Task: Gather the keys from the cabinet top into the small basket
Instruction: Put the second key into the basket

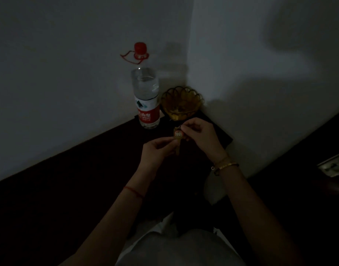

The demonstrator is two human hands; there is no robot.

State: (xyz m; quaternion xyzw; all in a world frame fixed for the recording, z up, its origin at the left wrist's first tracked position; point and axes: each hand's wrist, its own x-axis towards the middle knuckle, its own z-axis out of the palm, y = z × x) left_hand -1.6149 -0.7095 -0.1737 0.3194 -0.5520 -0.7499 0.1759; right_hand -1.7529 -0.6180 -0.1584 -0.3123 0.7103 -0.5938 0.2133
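Note:
The scene is very dim. A brass key [178, 135] with a red-and-white tag on its head hangs between both hands, just in front of the small amber basket [182, 103]. My right hand [200, 137] pinches the key's ring at the top. My left hand [157, 150] grips the key's blade from the lower left. The basket stands in the wall corner on the dark cabinet top [99, 156]; something lies inside it, too dark to make out. Other keys are not visible in the dark.
A clear water bottle [146, 96] with a red label and red cap stands just left of the basket, against the wall. White walls close in at the back and right. A pale object [333, 165] lies on a dark surface at far right.

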